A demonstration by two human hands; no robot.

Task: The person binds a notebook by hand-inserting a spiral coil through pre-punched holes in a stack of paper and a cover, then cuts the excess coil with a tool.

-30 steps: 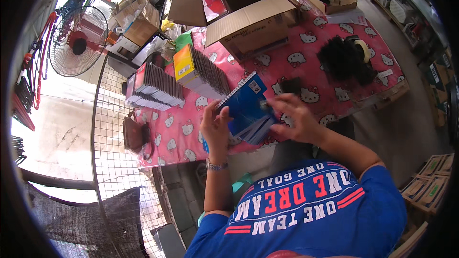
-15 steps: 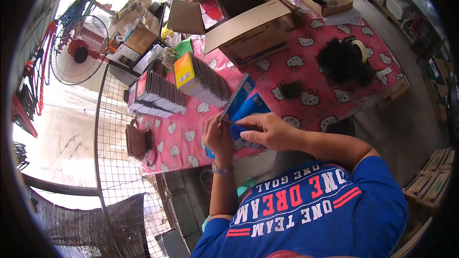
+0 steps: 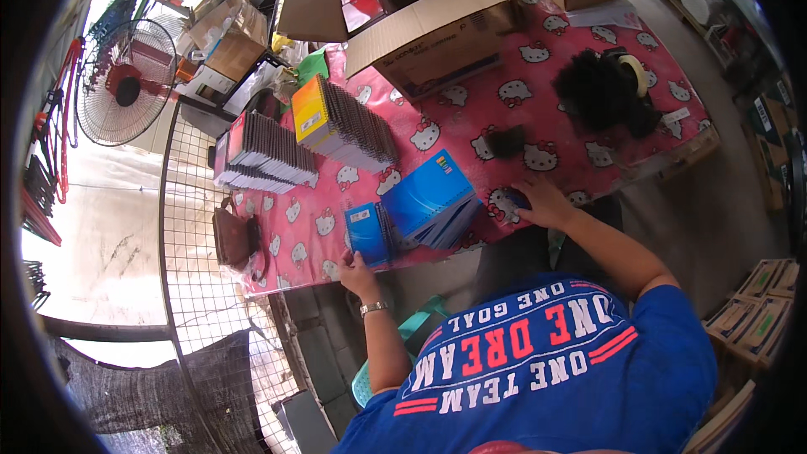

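My left hand (image 3: pixel 359 279) is at the table's near edge, thumb and fingers closed on the lower edge of a blue spiral notebook (image 3: pixel 364 234) lying flat. Just right of it sits a fanned stack of larger-looking blue spiral notebooks (image 3: pixel 429 193), with neither hand on it. Farther right, my right hand (image 3: pixel 546 204) rests low over the table, its fingers around a small dark-blue object (image 3: pixel 519 199) whose kind I cannot make out.
Behind the blue notebooks stand a yellow-covered notebook stack (image 3: pixel 343 124) and a red-covered one (image 3: pixel 265 154). An open cardboard box (image 3: pixel 437 50) is at the back. A black fluffy thing (image 3: pixel 601 92) lies right, a brown pouch (image 3: pixel 234 235) at the left edge.
My hands have moved apart and let go of the blue notebook held up between them. The left has dropped to the flat notebook; the right has moved right to the small dark-blue object.
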